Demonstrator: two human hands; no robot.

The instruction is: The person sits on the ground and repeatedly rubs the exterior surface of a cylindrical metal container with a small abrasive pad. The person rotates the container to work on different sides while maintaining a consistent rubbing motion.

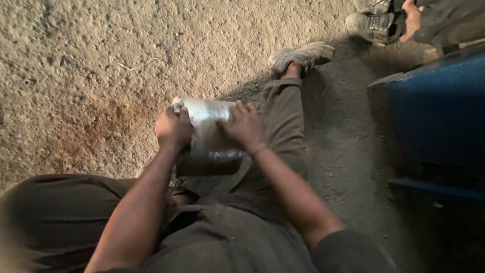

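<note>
A shiny grey metal cylinder (207,132) rests over my lap, lying roughly along my view. My left hand (173,127) is closed at its left upper edge around a small pale cloth (177,104). My right hand (244,126) lies on the right side of the cylinder with its fingers spread over the surface. Below the cylinder are my dark trousers (283,116) and one outstretched leg ending in a worn grey shoe (303,55).
Rough concrete floor (91,60) with a rusty stain spreads to the left. A blue metal object (439,111) stands at the right. Another person's shoes (374,23) and hand (411,17) show at the top right.
</note>
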